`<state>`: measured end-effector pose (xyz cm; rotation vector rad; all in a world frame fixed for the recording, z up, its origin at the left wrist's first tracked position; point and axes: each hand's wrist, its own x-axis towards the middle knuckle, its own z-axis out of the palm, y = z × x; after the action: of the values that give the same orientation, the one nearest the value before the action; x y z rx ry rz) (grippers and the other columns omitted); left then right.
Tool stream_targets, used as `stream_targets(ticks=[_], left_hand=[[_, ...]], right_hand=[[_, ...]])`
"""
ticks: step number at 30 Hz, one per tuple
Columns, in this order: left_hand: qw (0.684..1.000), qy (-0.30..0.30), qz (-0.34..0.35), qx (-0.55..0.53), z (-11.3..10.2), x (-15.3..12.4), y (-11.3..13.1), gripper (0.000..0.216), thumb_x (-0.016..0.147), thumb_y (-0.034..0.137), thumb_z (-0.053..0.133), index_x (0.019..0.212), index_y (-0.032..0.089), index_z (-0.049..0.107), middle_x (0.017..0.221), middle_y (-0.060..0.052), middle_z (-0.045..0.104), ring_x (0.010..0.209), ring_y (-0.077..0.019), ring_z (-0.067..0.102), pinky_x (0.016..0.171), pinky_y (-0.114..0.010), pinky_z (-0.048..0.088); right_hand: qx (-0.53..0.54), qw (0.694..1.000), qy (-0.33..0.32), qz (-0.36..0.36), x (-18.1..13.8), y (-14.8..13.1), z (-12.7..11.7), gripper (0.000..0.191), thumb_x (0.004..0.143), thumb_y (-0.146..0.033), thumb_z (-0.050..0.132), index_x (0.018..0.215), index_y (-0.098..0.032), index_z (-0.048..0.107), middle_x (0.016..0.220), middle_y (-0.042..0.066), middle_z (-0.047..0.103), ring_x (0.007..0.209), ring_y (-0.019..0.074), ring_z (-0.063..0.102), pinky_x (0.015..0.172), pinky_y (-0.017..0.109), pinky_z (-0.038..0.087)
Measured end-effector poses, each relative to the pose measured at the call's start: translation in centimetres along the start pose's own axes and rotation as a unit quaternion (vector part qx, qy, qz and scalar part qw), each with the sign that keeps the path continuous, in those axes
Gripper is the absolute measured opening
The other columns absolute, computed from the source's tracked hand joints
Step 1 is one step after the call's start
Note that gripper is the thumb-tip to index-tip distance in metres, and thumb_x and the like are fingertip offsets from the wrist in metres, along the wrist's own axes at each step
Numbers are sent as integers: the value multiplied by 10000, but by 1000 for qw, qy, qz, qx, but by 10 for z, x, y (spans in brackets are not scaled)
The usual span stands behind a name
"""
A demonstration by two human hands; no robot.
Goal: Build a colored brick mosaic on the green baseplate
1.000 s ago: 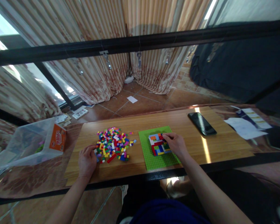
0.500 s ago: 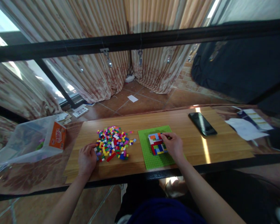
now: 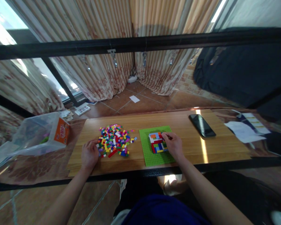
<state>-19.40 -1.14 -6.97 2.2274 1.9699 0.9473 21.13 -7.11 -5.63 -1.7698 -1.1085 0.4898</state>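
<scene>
A green baseplate (image 3: 154, 156) lies on the wooden board (image 3: 220, 147) with a square patch of coloured bricks (image 3: 156, 143) built on it. My right hand (image 3: 174, 145) rests on the patch's right edge, its fingers curled and pinched at the upper right corner; what they hold is hidden. A loose pile of small coloured bricks (image 3: 114, 140) lies to the left of the plate. My left hand (image 3: 90, 154) sits on the board at the pile's lower left edge, fingers curled, fingertips touching the bricks.
A black phone (image 3: 202, 125) lies at the board's back right, with white papers (image 3: 244, 131) further right. A clear plastic bin (image 3: 35, 134) with an orange label stands off the board's left end. A black rail (image 3: 140, 45) crosses overhead; curtains hang behind.
My right hand has slid slightly left and back along the brick patch's right edge. My left hand has crept a little closer to the loose pile. The camera view shifted slightly.
</scene>
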Motion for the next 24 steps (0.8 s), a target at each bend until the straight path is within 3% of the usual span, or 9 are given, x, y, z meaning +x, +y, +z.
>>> stream_targets(ticks=[7,13,15,18,21,24], left_hand=[[1000,-7,-1,2,2,0,-2,305,838,210,363,874,168,663,953,-125,711,950,-277,621,904,-434,478],[1000,-10,-18,-2,3,-2,-1,301,835,182,373,884,165,669,966,-117,703,959,-270,614,919,-434,473],[1000,-15,-23,-10,2,-3,2,303,847,172,367,889,168,667,969,-111,698,961,-261,610,906,-422,478],[999,-12,-40,-17,1,-5,6,293,861,162,377,878,175,669,956,-100,692,976,-252,599,925,-410,474],[999,-12,-45,-19,1,-6,8,298,858,133,382,894,174,675,975,-102,688,973,-246,591,932,-406,475],[999,-11,-50,-18,1,-8,9,311,876,128,373,902,179,678,978,-100,687,975,-247,583,927,-413,476]], right_hand=[[70,990,115,53,6,9,-23,439,833,-539,551,851,-135,721,752,67,689,675,179,591,624,287,429],[51,992,112,16,-2,-9,-30,357,854,-464,553,827,-149,718,769,76,702,699,187,614,640,297,447],[37,996,85,-11,-10,-22,-23,345,868,-452,545,862,-157,722,785,79,712,700,193,627,643,305,464],[25,995,-11,-92,-27,-41,-1,296,878,-421,555,927,-180,721,881,86,729,767,203,655,699,324,503],[7,974,-119,-195,-49,-54,28,237,894,-361,541,941,-207,715,928,82,718,830,206,657,774,349,522],[-16,947,-199,-252,-72,-61,57,215,908,-315,525,982,-236,711,991,83,706,909,220,650,812,373,529]])
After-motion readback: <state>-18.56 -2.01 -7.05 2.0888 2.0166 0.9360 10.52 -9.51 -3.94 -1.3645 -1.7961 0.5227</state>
